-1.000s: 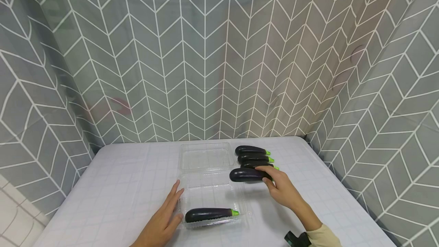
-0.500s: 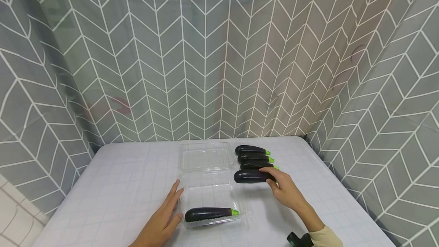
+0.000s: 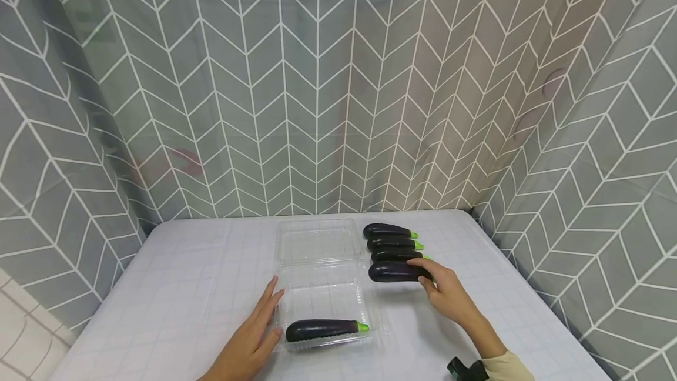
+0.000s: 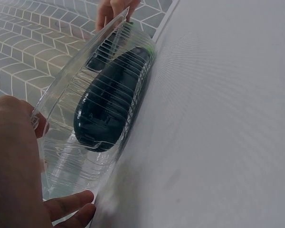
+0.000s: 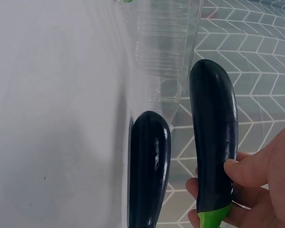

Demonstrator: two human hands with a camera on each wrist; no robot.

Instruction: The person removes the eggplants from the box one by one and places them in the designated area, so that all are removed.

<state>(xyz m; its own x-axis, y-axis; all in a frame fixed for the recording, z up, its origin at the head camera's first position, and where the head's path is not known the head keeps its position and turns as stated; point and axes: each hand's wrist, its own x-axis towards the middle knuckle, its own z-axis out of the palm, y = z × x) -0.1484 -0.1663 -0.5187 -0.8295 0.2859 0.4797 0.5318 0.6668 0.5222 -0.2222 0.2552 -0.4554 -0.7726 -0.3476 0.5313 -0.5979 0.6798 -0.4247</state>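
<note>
My right hand [image 3: 448, 296] pinches a dark eggplant [image 5: 213, 137] near its green stem end, thumb on one side and fingers on the other. In the right wrist view it is raised beside another eggplant [image 5: 149, 171] lying on the table. My left hand [image 3: 245, 334] rests along the left side of a clear plastic clamshell box [image 3: 322, 298], its fingers spread against the rim and wall. One eggplant [image 3: 321, 330] lies crosswise at the near side of the box, its green stem pointing right; it shows through the ribbed wall in the left wrist view [image 4: 109, 102].
Three eggplants [image 3: 391, 243] lie in a row at the back right of the white-covered table [image 3: 201, 275]. The box's lid [image 3: 317, 243] is folded back flat toward the rear. A patterned grey curtain [image 3: 317, 104] stands behind and at the sides.
My right hand has moved a little to the right with the eggplant, away from the box and just in front of the row. The left hand and box have stayed put.
</note>
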